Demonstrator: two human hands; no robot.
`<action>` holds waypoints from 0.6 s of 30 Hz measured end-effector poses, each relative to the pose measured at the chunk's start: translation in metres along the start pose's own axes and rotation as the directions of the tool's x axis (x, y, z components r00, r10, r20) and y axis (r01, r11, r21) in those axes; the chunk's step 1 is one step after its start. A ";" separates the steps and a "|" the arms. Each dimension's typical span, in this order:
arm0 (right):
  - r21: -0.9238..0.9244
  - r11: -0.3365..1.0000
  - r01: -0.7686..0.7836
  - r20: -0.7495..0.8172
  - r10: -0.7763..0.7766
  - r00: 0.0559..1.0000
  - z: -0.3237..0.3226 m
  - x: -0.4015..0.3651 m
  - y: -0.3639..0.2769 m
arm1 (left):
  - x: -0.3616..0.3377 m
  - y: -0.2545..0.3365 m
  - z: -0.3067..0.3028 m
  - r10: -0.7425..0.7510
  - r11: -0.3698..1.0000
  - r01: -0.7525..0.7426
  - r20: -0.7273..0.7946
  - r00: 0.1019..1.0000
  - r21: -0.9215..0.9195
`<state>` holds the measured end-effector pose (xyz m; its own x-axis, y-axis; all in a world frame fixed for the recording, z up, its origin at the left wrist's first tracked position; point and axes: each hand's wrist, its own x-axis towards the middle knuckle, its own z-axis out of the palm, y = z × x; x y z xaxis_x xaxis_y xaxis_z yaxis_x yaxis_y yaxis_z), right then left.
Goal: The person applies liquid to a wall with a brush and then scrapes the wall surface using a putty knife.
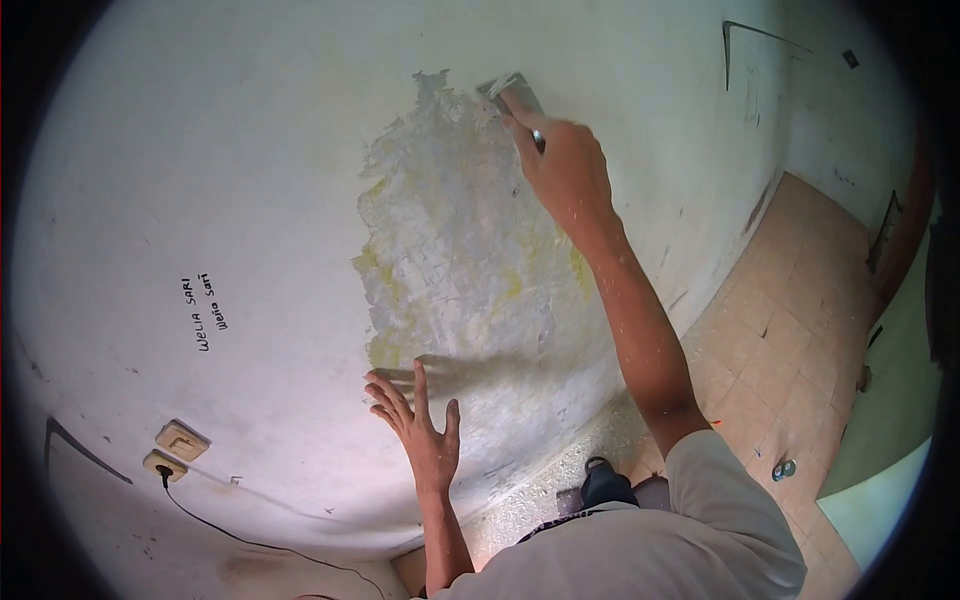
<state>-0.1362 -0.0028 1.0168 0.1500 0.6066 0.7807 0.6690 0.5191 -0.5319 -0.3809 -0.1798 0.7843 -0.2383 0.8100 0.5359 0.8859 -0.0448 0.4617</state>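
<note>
My right hand (570,172) is closed around a putty knife (512,92), its broad metal blade lying at the upper right edge of a scraped patch (465,230) on the white wall. Grey and yellowish layers show through the patch, which has ragged edges. Lower down, my left hand (425,435) is spread, fingers apart and holding nothing, by the patch's bottom left edge. Whether its fingertips press on the wall is hard to tell. Pale specks dot my right forearm.
A switch (182,440) and a socket with a black plug (165,467) sit on the wall at lower left, a cable (260,545) trailing from it. Pale flakes (540,485) litter the floor along the wall. A small round object (784,469) lies on the floor tiles (790,330).
</note>
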 end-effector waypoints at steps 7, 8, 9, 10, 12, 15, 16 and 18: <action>-0.074 0.996 0.040 0.108 -0.032 0.994 0.000 -0.019 0.002 | -0.007 -0.003 -0.001 -0.017 1.000 0.018 0.045 0.999 -0.013; -0.070 0.997 0.045 0.122 -0.037 0.992 -0.005 -0.016 -0.009 | -0.010 -0.005 0.000 -0.032 0.999 0.033 0.044 0.998 -0.012; -0.032 0.999 0.007 0.126 -0.003 0.992 -0.012 -0.012 -0.018 | -0.011 -0.007 0.000 -0.006 1.000 0.006 0.040 0.999 -0.019; 0.000 1.000 -0.030 0.126 0.030 0.992 -0.017 -0.010 -0.022 | -0.010 -0.006 0.000 0.026 0.999 -0.025 0.035 0.999 -0.032; -0.054 0.999 0.006 0.147 0.002 0.989 -0.019 -0.022 -0.001 | -0.013 0.002 -0.003 -0.005 0.997 0.008 0.044 0.999 -0.075; -0.051 0.992 0.115 0.081 -0.111 0.991 0.007 -0.026 0.020 | -0.011 0.001 -0.001 -0.020 0.990 0.025 0.036 0.999 -0.138; -0.004 0.987 0.161 0.028 -0.161 0.987 0.013 -0.025 0.023 | -0.014 0.000 0.002 -0.030 0.988 0.039 0.061 0.998 -0.150; -0.171 0.971 0.167 0.019 -0.167 0.986 0.013 0.010 -0.005 | -0.019 -0.001 0.002 -0.037 0.985 0.049 0.076 0.996 -0.167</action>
<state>-0.1475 0.0086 1.0224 0.0223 0.5232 0.8519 0.7994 0.5024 -0.3295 -0.3767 -0.1944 0.7720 -0.2400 0.8532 0.4630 0.7942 -0.1017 0.5991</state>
